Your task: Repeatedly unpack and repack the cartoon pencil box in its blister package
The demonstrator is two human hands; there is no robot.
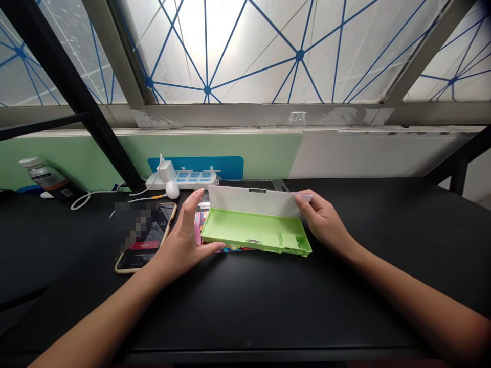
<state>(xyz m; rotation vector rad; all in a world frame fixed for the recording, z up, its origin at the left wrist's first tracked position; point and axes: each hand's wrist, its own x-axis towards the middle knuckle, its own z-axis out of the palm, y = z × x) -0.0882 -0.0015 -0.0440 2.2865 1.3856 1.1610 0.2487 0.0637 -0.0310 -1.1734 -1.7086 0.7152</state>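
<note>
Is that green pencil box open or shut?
Open. Its white lid stands raised along the back edge of the green pencil box, with the right hand at the lid's end, and the green inside shows.

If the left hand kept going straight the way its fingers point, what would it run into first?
Probably the white power strip, though depth is unclear and the left hand sits right beside the pencil case's white lid.

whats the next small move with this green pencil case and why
Probably slide the green pencil case slightly right, off the colourful printed item that its left end seems to overlap. The left hand is against that end and the right hand grips the raised white lid, so together they could guide it onto the black desk.
</note>
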